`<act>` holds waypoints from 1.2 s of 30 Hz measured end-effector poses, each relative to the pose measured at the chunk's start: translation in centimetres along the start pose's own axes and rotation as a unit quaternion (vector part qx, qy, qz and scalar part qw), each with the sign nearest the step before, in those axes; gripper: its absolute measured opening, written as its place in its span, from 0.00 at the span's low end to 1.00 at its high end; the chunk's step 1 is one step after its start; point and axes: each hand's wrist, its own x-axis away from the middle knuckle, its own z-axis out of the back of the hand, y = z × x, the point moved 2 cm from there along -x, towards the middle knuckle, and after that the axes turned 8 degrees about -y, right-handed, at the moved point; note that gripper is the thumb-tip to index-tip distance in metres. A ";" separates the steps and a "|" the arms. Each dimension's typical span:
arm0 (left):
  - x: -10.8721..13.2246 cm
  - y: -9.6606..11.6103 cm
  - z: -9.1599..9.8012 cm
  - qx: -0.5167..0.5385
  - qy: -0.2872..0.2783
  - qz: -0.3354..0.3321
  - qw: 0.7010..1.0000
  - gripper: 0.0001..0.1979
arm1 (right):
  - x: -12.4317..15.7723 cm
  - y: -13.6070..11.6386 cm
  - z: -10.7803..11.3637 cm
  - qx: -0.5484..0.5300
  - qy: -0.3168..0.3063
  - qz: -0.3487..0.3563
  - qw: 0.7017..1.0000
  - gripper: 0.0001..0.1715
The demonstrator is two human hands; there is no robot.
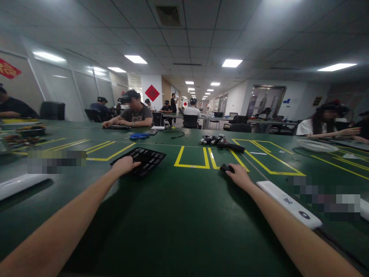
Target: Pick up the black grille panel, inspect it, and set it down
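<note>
My left hand (124, 165) rests on the near edge of a black slotted tray (142, 160) lying on the green table (178, 215), fingers curled over its rim. My right hand (239, 176) reaches forward and its fingers close on a small black object (226, 167), beside yellow floor-tape style markings (192, 157). Both forearms stretch out from the bottom corners of the view.
A white bar-shaped device (288, 203) lies right of my right arm, another white piece (20, 184) at far left. Black tools and connectors (219, 141) sit farther back. Other people sit at the far side (134, 113) and right (323, 123).
</note>
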 end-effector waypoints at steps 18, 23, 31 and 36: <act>10.5 15.9 -8.2 0.295 -0.155 -0.297 0.895 0.19 | 5.1 -8.3 -1.2 -0.338 -0.060 0.306 0.888 0.22; 10.1 15.7 -8.3 0.327 -0.205 -0.241 0.890 0.18 | 5.1 -9.1 -2.0 -0.297 -0.056 0.348 0.888 0.23; 9.2 14.3 -7.3 0.565 -0.251 -0.036 0.785 0.03 | 5.2 -8.9 -2.2 -0.307 -0.030 0.381 0.872 0.25; 9.7 14.5 -7.0 0.502 -0.269 -0.092 0.817 0.14 | 5.2 -9.0 -2.2 -0.332 -0.028 0.395 0.856 0.24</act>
